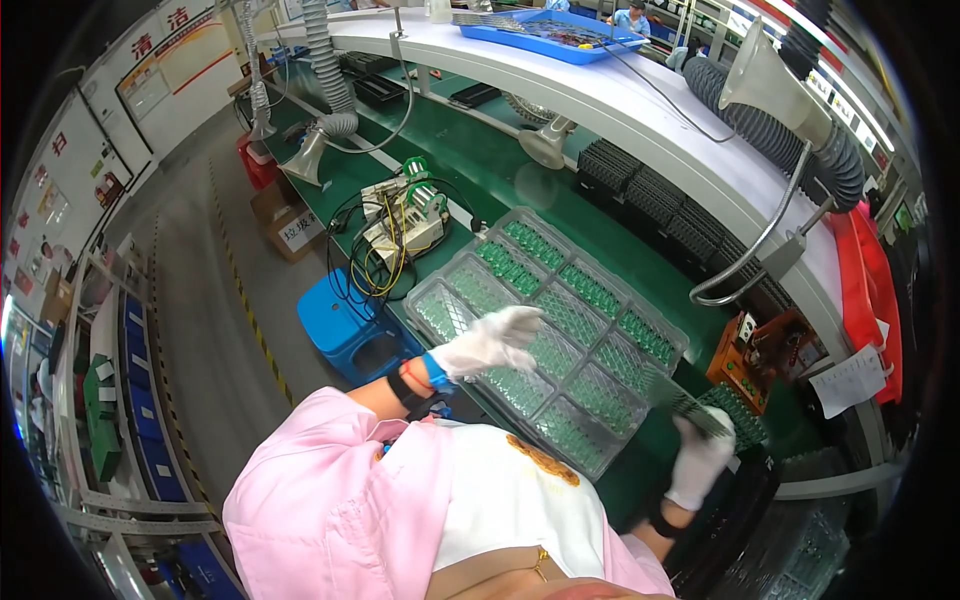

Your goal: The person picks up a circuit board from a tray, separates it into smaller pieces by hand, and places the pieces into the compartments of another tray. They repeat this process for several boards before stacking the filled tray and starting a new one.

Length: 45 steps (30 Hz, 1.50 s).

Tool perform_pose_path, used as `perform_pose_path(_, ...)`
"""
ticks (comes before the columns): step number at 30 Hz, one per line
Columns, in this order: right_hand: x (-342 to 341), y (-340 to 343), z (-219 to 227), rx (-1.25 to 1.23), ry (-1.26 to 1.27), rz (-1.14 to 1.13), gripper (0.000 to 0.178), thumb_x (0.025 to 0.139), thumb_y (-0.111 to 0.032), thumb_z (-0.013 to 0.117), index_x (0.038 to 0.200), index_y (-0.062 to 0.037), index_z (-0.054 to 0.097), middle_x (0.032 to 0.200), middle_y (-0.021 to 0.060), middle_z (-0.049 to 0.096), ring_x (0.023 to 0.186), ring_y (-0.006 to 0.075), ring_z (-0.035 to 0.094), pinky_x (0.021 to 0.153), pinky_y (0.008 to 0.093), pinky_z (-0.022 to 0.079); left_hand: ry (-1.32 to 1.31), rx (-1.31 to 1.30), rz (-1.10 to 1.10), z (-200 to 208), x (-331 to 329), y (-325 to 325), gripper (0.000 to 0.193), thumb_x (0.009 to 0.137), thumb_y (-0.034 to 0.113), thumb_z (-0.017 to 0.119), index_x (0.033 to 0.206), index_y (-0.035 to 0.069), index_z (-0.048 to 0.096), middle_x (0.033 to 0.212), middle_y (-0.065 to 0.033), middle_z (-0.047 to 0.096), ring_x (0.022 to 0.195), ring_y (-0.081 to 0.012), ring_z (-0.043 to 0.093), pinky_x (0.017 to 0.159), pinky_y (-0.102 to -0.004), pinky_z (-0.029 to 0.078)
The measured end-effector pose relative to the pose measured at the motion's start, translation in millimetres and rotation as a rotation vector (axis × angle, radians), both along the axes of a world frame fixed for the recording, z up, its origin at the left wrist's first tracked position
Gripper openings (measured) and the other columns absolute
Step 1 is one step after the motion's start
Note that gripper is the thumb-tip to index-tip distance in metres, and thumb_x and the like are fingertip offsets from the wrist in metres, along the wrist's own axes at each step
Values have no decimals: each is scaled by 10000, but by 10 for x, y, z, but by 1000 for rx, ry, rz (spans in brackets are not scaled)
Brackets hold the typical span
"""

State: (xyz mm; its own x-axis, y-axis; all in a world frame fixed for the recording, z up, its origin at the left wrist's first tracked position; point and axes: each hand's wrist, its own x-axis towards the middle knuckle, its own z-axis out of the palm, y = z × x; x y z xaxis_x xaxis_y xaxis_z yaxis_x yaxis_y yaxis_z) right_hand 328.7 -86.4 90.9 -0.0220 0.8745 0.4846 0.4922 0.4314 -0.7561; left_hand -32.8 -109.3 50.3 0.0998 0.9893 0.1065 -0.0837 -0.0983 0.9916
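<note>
green worktop (pixel 575 210) bears a compartment tray (pixel 590 350), left hand (pixel 487 343) above it, grip apart, while right hand (pixel 703 455) seemingly clamps a blurred panel (pixel 683 402) beside the tray, best held by its edges.

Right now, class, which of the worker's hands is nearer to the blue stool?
Left. The left hand is over the clear compartmented tray, to the right of the blue stool; the right hand is farther off, past the tray's right side.

Blue stool (pixel 328 318), brown box (pixel 270 208) and red object (pixel 256 166), possibly a bin; blue tray (pixel 560 52) on white shelf (pixel 690 112).
</note>
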Motion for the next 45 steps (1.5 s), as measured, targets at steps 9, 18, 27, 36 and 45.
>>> perform_pose_path(9, -1545, -5, -143, -274, 4, 611, 625, 682, 30, 726, 1256, -12, 483, 1142, 111, 575, 1080, 188, 519, 841, 321, 461, 162, -68, -51, 155, -69, -91, 414, 780, 85, 697, 1172, 52, 571, 1098, -101, 632, 991, -205, 610, 802, -324, 487)
perform_pose_path(18, -2450, 348, -131, -434, 1322, 820, 979, 803, -391, 681, 1487, -132, 30, 1439, 165, 305, 1309, 274, 339, 1082, 394, 268, -68, 68, 106, -218, -1187, 98, 359, 867, 66, 605, 1216, 27, 535, 1146, -78, 613, 1030, -209, 591, 894, -338, 463)
perform_pose_path(27, -3379, 552, -873, -343, 306, 496, 669, 863, -235, 622, 1433, -114, 296, 1395, 171, 380, 1269, 301, 394, 1074, 379, 300, -302, -141, 7, -366, -1610, 410, 421, 854, 176, 660, 1226, 23, 534, 1153, -50, 604, 1022, -131, 563, 918, -294, 448)
perform_pose_path(36, -3410, 741, -1172, -77, -126, 358, 338, 949, -201, 495, 1259, -66, 498, 1105, 133, 588, 1027, 248, 547, 912, 355, 428, -494, -316, -270, -119, -1800, 519, 501, 854, 224, 672, 1284, 47, 484, 1129, -27, 610, 1012, -122, 566, 902, -306, 461)
perform_pose_path(45, -3362, 957, -897, -746, 903, 388, 376, 961, -360, 486, 1118, -36, 591, 1021, 74, 613, 947, 134, 586, 786, 291, 478, -697, -353, -117, -603, -1642, 687, 458, 888, 339, 628, 1224, 44, 530, 1063, -37, 616, 948, -124, 563, 832, -308, 467)
